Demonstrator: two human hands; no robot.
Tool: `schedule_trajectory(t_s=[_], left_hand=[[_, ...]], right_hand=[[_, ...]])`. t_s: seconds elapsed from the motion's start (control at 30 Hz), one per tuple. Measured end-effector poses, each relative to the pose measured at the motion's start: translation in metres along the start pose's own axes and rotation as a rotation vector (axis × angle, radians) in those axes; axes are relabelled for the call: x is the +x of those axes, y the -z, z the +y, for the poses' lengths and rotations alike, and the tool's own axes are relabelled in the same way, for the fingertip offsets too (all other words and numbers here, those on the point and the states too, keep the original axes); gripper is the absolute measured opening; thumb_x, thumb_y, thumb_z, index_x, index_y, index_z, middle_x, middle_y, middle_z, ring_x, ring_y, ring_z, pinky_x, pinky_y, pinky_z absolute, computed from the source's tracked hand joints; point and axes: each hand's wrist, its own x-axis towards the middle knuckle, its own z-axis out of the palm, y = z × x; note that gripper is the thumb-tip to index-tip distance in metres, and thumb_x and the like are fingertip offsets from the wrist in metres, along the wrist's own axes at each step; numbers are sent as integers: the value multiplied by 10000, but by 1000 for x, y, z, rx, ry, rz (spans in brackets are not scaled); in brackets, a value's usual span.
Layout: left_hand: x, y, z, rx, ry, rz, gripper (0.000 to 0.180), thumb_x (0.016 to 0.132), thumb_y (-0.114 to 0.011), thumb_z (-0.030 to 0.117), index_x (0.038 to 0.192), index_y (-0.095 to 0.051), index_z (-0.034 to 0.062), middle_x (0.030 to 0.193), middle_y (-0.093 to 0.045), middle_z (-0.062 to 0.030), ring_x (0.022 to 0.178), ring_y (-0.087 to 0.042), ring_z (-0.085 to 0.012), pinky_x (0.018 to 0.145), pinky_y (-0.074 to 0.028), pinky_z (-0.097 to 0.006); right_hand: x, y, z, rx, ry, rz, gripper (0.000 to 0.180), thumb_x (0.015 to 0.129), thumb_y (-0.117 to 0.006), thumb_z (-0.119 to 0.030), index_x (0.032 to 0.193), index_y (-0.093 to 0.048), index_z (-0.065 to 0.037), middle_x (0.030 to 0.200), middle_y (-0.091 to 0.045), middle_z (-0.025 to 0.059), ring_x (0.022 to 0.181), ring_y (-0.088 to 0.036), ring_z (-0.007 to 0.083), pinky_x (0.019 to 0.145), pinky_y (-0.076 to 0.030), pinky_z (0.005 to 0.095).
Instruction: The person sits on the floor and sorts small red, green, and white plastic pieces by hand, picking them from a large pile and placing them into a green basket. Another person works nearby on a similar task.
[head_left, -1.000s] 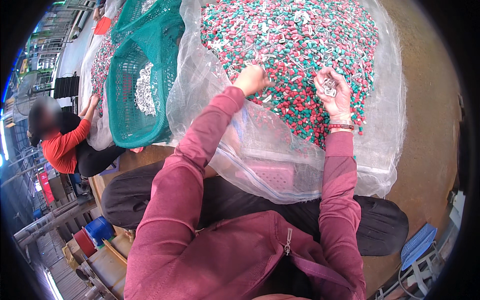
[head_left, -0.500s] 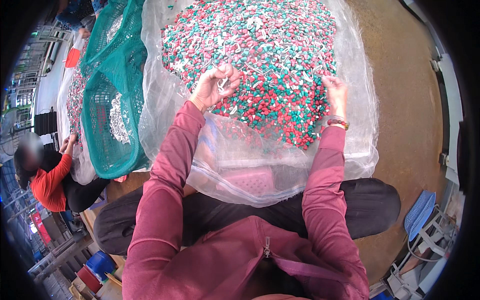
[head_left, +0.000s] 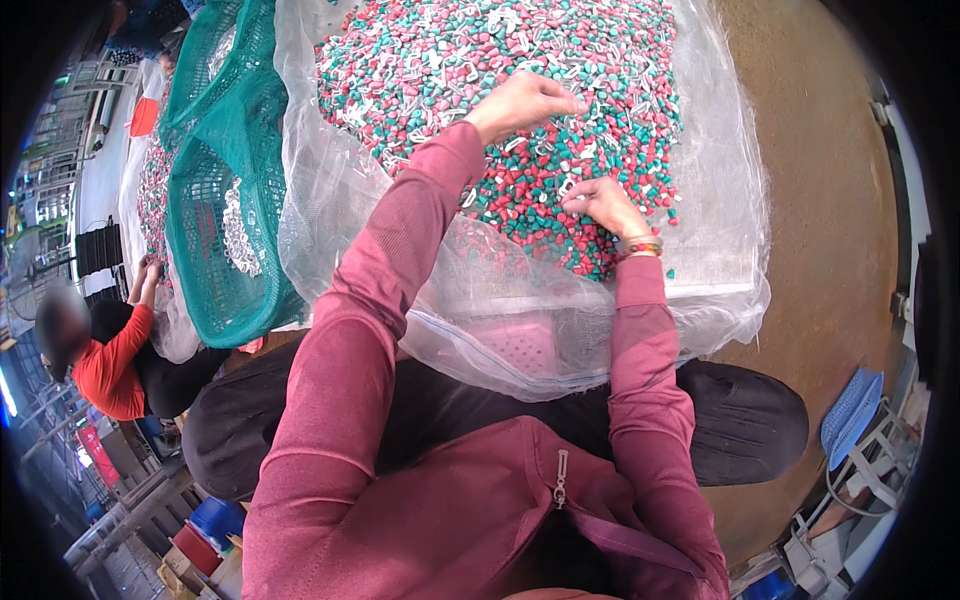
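Observation:
A heap of small red, green and white plastic pieces (head_left: pixel 500 60) lies on a clear plastic sheet (head_left: pixel 330 200) in front of me. My left hand (head_left: pixel 525 100) reaches far over the heap with its fingers curled together at the tips; anything inside them is hidden. My right hand (head_left: pixel 605 205) rests lower on the near edge of the heap, fingers spread and touching the pieces. A beaded bracelet (head_left: pixel 643 247) sits on the right wrist. Both arms wear dark pink sleeves.
A green mesh basket (head_left: pixel 200 270) with white pieces inside stands to the left of the sheet. Further left a second person in a red top (head_left: pixel 110 370) works at another heap. Brown floor (head_left: pixel 830 250) runs along the right, with a blue stool (head_left: pixel 850 415) at the lower right.
My left hand has reached further up and to the right across the heap. My right hand has drawn in toward the middle of the heap's near edge. The view has shifted.

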Motion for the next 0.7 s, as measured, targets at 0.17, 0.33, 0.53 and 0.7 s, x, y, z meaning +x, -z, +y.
schedule_trajectory(t_s=[0.17, 0.33, 0.53, 0.7], left_hand=[[27, -44, -28, 710, -309, 41, 243, 728, -713, 279, 865, -699, 79, 797, -666, -144, 783, -642, -284, 749, -492, -372], [28, -74, -25, 992, -312, 80, 252, 729, -708, 303, 811, -679, 66, 781, -657, -142, 779, -643, -296, 720, -501, -414], [-4, -35, -32, 1007, -111, 214, 292, 734, -700, 317, 764, -661, 30, 718, -645, -163, 727, -647, -308, 659, -512, -399], [-18, -36, -67, 1083, -253, 278, 261, 733, -694, 244, 763, -630, -7, 743, -634, -179, 758, -641, -314, 684, -504, -420]], right_hand=[[-36, 43, -10, 344, -344, 54, 336, 847, -621, -363, 1043, -665, -93, 552, -417, -110, 435, -286, 14, 406, -214, 225], [-46, 63, -1, 286, -125, 360, 362, 818, -659, -301, 1094, -621, -70, 702, -575, 2, 653, -500, 82, 579, -414, 250], [-12, 19, 2, -220, -74, 504, 227, 743, -686, -208, 934, -644, -91, 766, -640, 111, 771, -625, 233, 686, -479, 360], [-1, -26, 3, -540, -96, 486, 242, 743, -677, -167, 953, -612, -65, 808, -653, 138, 799, -632, 316, 692, -491, 404]])
